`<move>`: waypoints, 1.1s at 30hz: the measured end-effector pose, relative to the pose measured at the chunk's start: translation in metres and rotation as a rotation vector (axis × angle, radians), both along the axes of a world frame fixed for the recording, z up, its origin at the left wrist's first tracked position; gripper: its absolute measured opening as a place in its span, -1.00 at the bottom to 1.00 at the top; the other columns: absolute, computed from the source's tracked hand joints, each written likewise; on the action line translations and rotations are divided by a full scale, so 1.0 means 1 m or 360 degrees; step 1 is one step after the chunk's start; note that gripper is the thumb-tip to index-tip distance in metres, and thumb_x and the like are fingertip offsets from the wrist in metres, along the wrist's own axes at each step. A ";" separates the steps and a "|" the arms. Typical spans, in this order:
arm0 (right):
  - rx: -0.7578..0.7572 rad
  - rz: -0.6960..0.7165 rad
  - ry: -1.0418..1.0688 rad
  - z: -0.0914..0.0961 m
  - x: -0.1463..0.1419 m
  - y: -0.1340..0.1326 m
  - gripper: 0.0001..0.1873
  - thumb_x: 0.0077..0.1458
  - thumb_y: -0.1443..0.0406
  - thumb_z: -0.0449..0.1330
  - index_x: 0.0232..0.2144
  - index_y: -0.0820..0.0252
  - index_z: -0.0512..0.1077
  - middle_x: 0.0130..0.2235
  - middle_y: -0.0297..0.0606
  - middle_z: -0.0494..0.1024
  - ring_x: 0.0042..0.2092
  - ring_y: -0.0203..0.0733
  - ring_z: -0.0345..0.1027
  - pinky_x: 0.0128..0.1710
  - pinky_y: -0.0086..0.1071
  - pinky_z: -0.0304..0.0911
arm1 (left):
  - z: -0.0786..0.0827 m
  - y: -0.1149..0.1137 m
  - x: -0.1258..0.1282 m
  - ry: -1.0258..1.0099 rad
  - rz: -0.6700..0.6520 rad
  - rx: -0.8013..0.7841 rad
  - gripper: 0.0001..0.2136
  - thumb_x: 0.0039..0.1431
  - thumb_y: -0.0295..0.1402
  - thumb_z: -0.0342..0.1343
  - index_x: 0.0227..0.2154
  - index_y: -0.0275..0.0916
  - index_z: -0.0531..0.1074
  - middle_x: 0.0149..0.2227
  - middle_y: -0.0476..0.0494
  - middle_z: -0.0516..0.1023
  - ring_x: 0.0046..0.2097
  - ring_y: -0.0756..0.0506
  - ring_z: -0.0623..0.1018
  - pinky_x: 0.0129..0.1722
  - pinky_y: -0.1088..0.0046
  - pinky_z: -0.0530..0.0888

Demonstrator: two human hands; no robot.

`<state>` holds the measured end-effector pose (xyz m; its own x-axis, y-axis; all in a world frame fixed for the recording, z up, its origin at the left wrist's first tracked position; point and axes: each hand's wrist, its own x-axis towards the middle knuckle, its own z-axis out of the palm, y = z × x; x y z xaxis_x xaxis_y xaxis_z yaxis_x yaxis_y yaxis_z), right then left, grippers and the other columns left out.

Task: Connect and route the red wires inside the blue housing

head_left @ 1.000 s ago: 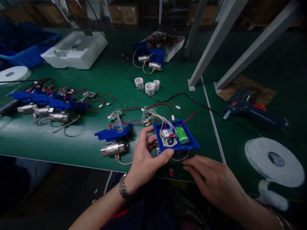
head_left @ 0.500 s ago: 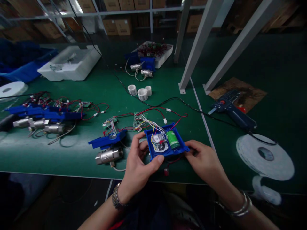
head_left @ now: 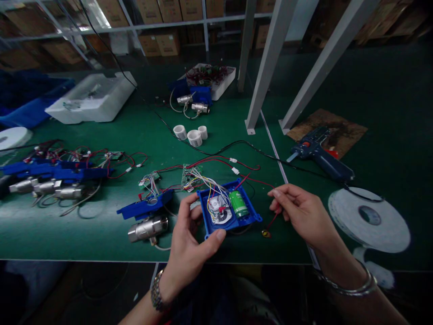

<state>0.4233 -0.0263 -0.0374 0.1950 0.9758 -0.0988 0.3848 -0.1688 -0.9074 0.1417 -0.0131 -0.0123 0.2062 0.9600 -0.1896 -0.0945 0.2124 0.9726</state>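
The blue tray (head_left: 227, 212) sits just above the near edge of the green table (head_left: 101, 225), gripped in your left hand (head_left: 191, 246) — thumb on its front lip, fingers curled round its left side. Inside it lie a green battery (head_left: 238, 203) on the right and a small white round part (head_left: 218, 211) on the left, with coloured wires (head_left: 203, 178) running up to a green circuit board (head_left: 187, 175) just beyond the tray. Your right hand (head_left: 304, 214) is to the right of the tray, apart from it, fingertips pinched on a thin red wire (head_left: 272, 220) that hangs down to a small dark piece (head_left: 266, 234) on the table.

To the left lies another blue housing (head_left: 144, 207) with a metal valve (head_left: 148, 228) beside it — more such units (head_left: 50, 174) further left. To the right are a blue glue gun (head_left: 320, 153) and a white tape roll (head_left: 368, 219); behind, three small white rolls (head_left: 191, 134).
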 end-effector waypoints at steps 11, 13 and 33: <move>-0.0121 -0.0061 -0.0457 0.001 0.034 -0.013 -0.51 0.33 -0.13 0.18 0.01 0.09 0.56 -0.19 -0.24 0.57 -0.29 -0.12 0.44 -0.37 -0.32 0.31 | 0.000 0.000 0.000 0.0026 -0.0039 0.0014 -0.27 0.13 -0.21 0.48 0.25 -0.07 0.19 0.06 -0.20 0.65 0.05 -0.23 0.65 0.09 0.28 0.51; -0.0200 -0.0004 -0.0532 0.005 0.039 -0.021 -0.54 0.33 -0.14 0.20 -0.14 0.07 0.58 -0.28 -0.26 0.55 -0.39 -0.14 0.39 -0.45 -0.31 0.22 | 0.000 0.000 0.000 0.0039 -0.0037 0.0025 -0.27 0.12 -0.22 0.48 0.25 -0.07 0.20 0.06 -0.21 0.65 0.05 -0.23 0.65 0.09 0.27 0.51; 0.0002 -0.0028 0.0970 0.041 0.024 -0.029 -0.59 0.15 0.11 0.56 -0.39 0.14 0.43 -0.36 -0.28 0.34 -0.46 -0.29 0.35 -0.51 -0.55 0.42 | 0.001 0.000 0.002 0.0204 -0.0164 0.0525 -0.21 0.06 -0.30 0.46 0.29 0.00 0.16 0.01 -0.07 0.72 -0.05 -0.20 0.72 0.00 0.26 0.60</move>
<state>0.4477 -0.0551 0.0033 0.1198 0.9731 -0.1965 -0.2067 -0.1692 -0.9637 0.1437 -0.0127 -0.0112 0.2996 0.9492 0.0963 0.0378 -0.1127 0.9929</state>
